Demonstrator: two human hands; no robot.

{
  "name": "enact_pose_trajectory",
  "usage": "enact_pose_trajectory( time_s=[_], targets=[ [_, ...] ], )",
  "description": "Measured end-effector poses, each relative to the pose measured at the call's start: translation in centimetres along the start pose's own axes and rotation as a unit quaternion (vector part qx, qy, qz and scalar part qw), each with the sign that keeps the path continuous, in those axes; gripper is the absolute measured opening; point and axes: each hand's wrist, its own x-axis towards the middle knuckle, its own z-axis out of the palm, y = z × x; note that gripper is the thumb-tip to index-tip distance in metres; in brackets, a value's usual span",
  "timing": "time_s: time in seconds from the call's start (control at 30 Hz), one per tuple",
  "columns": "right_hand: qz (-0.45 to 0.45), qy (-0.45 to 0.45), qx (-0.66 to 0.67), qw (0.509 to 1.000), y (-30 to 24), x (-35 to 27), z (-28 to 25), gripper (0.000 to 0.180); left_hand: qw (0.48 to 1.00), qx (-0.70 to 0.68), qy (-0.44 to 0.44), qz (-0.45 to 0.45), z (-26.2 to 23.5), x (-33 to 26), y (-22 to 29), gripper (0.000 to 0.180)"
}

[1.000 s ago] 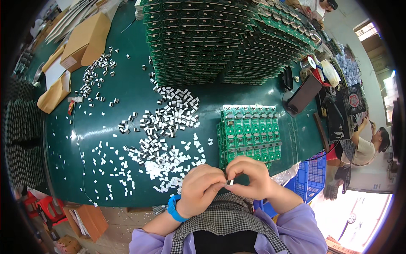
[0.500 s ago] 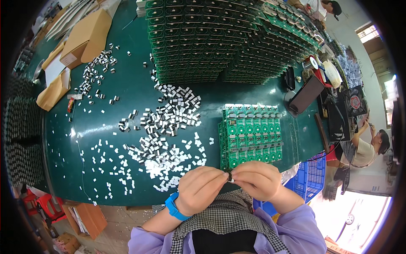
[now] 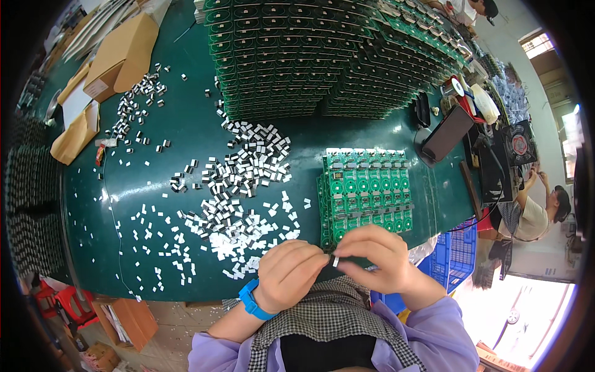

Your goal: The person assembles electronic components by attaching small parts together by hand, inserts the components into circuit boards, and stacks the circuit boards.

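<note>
1. Here, a small white-and-black part [image 3: 335,262] sits between both hands, near the table's front edge;
2. the left hand [image 3: 290,273] pinches it by the fingertips; the right hand [image 3: 377,257] curls in opposite, though I cannot tell whether its thumb and forefinger grip;
3. just beyond lies a low stack of green circuit boards [image 3: 367,189]; leftward, similar parts [image 3: 248,164] scatter over the green table [image 3: 307,167];
4. farther back rise tall board stacks [image 3: 279,62].

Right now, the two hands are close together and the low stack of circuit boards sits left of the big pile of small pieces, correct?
No: the head view shows the low stack of circuit boards to the right of the big pile of small pieces. The left hand and right hand are indeed close together.
</note>
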Motion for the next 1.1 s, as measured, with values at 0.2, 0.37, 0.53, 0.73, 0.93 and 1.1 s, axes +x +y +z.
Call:
enact_pose_trajectory(
  time_s=[0.2,0.37,0.53,0.73,0.93,1.1],
  targets=[
    [-0.025,-0.015,0.021,0.999,0.6,-0.9,0.1,0.026,0.998,-0.002,-0.029,0.061,-0.2,-0.1,-0.2,0.021],
    [-0.047,0.000,0.006,0.999,0.5,-1.1,0.2,0.024,0.996,0.011,-0.027,0.078,-0.4,0.1,0.0,0.020],
    [-0.065,-0.007,-0.002,0.998,0.4,-1.1,0.0,0.023,0.995,0.004,-0.035,0.094,-0.4,0.1,0.0,0.019],
    [-0.026,-0.085,0.092,0.992,0.5,-0.8,-0.7,0.023,0.991,-0.006,-0.050,0.124,-0.2,-0.1,-0.2,0.025],
    [-0.112,0.056,-0.016,0.992,0.5,-2.3,0.6,0.021,0.994,-0.013,-0.043,0.103,-0.3,-0.1,0.0,0.023],
    [-0.113,0.020,-0.046,0.992,0.2,-1.9,0.0,0.022,0.998,-0.007,-0.015,0.054,0.4,-0.3,0.4,0.024]
  ],
)
